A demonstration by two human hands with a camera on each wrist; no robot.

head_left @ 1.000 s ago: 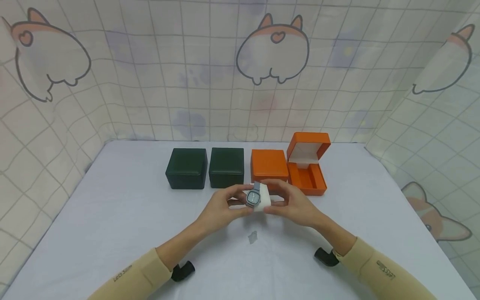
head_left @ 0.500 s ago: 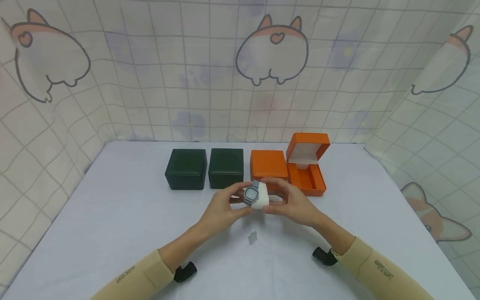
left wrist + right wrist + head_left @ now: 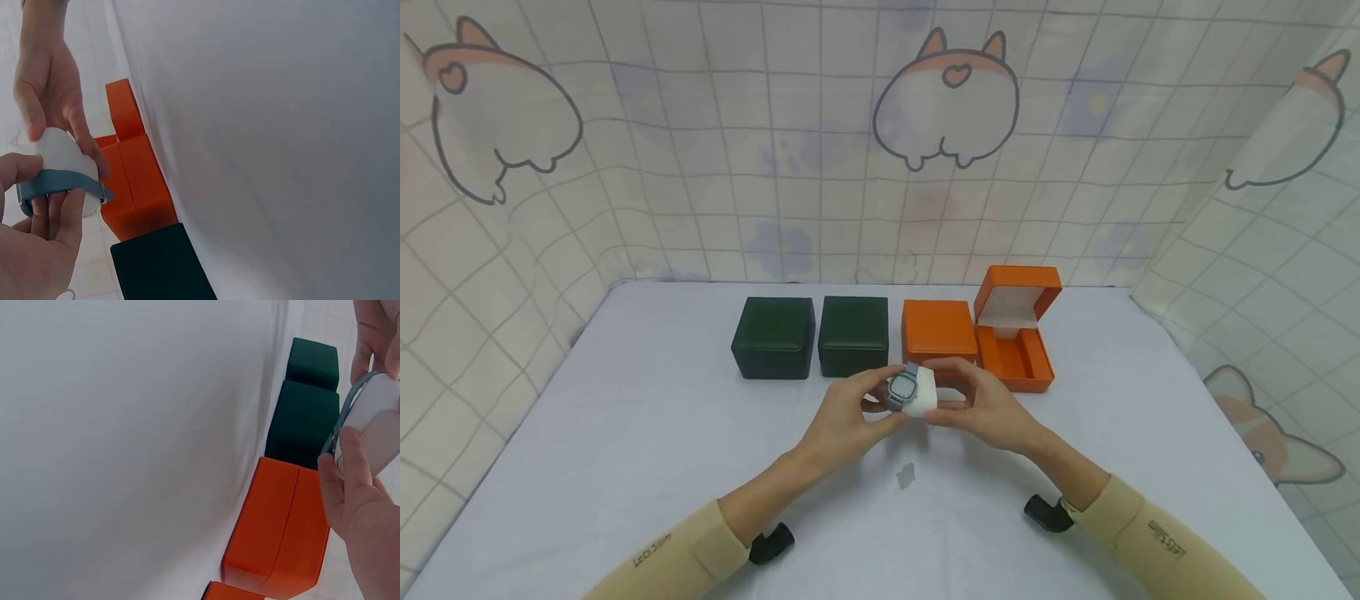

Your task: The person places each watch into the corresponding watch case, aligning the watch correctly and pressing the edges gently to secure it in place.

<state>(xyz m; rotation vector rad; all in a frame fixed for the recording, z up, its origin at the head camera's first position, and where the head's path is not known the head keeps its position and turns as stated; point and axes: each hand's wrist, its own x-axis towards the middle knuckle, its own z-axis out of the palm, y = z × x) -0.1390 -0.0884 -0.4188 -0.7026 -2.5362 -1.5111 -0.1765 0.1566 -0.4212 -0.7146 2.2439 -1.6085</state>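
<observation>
A wristwatch (image 3: 903, 386) with a squarish face and a blue-grey strap (image 3: 59, 182) sits round one end of a white watch cushion (image 3: 923, 394). Its face is turned up toward the head camera. My left hand (image 3: 842, 421) grips the watch side, thumb and fingers at the strap. From the other side, my right hand (image 3: 988, 407) holds the cushion (image 3: 372, 403) between thumb and fingers. Both are lifted above the table, as the wrist views suggest. Behind my right hand stands an orange watch box (image 3: 1015, 358) with its lid up and a hollow inside.
A lidded orange box (image 3: 938, 325) stands left of the raised-lid one. Farther left are two dark green boxes, one nearer (image 3: 853, 333) and one at the row's end (image 3: 773, 335). A small grey patch (image 3: 906, 476) marks the white tablecloth (image 3: 625, 442).
Between one second and half a second ago, the watch and cushion shift slightly left and up and tilt a little. Since then they have barely moved, and both hands keep their hold.
</observation>
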